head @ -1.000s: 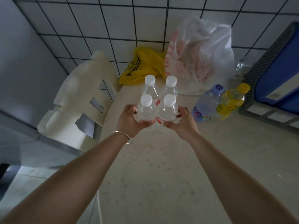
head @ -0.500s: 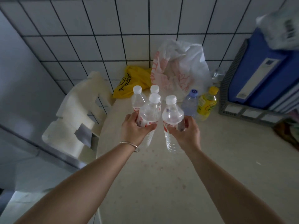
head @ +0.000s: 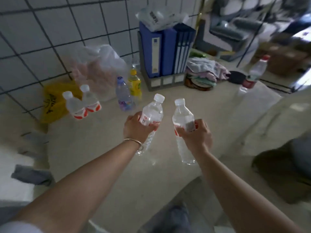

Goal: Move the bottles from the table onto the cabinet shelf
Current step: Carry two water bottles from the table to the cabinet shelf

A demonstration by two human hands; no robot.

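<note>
Bottles: left hand (head: 136,128) grips one clear, ribbed bottle (head: 151,115), right hand (head: 196,135) another (head: 182,118), both above the table (head: 94,148); white caps, red-white labels, print unreadable. Beyond the left fingers, two more (head: 82,103) stand on the table.

The hands, left hand (head: 137,127) and right hand (head: 196,135), each grip one clear bottle above the table (head: 104,148).
</note>
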